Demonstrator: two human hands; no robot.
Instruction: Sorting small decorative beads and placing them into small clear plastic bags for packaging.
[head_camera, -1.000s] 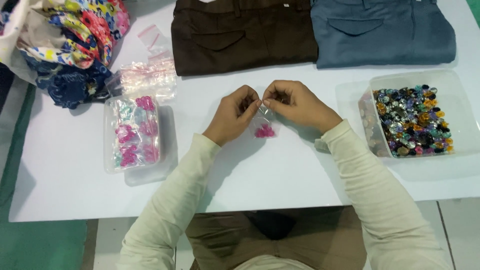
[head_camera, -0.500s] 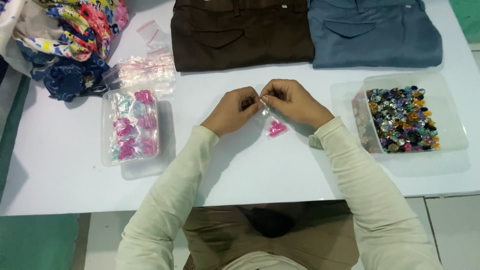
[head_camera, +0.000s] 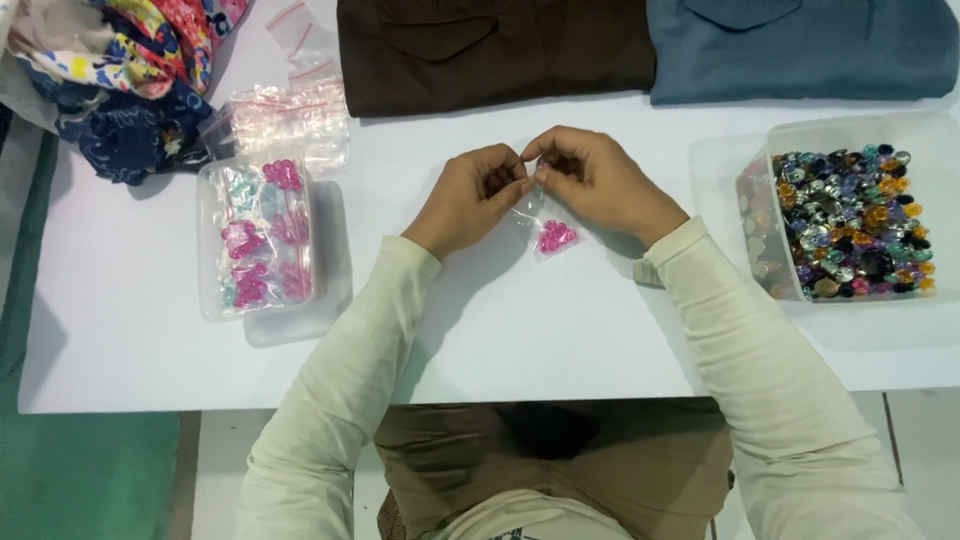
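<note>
Bright, even overhead light, soft shadows under both forearms, slight overall softness, mild edge distortion.

I see two bare hands, the left hand (head_camera: 468, 198) and the right hand (head_camera: 598, 182), with no gloves, rings or watch on them. Both arms wear long sleeves in a soft cream colour. The sleeves are loose, with small folds, and each one ends in a plain cuff at the wrist. Lower down I see brown trousers, and a bit of the same cream top at the very bottom.
</note>
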